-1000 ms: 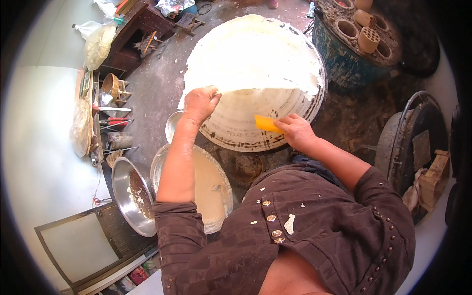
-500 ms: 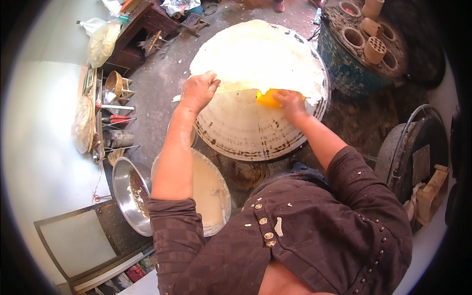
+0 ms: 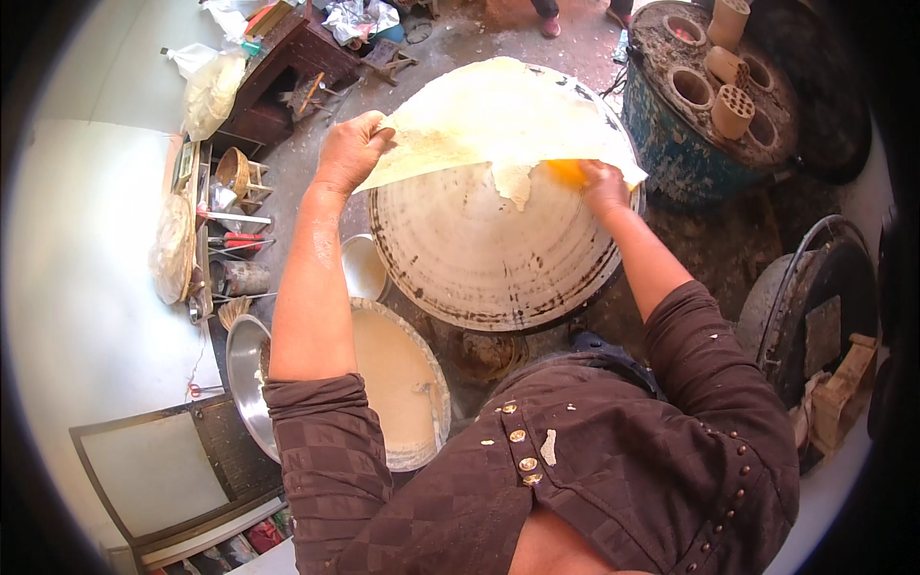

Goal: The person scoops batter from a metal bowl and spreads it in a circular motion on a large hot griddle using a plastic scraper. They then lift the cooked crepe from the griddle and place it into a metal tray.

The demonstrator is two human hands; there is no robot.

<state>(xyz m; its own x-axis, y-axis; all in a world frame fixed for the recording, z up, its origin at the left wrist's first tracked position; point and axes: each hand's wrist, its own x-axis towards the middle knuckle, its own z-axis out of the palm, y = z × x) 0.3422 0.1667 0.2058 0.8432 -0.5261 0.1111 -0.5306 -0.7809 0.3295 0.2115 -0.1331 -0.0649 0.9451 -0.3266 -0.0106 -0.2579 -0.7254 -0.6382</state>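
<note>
On my feed, the left hand [image 3: 353,153] pinches a thin pale sheet [image 3: 470,115] by its edge — it spreads rightward from those fingers, above the round griddle [image 3: 489,249]. I see the right hand [image 3: 607,187] gripping a yellow scraper [image 3: 566,172] — the sheet's near edge beside its fingertips.

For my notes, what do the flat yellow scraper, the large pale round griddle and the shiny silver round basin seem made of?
Flat yellow scraper: probably plastic, from its uniform bright colour. Large pale round griddle: perhaps metal, worn and dull, with concentric rings and dark marks near its edge; stone remains possible. Shiny silver round basin: likely polished stainless steel, given its bright reflections.
</note>
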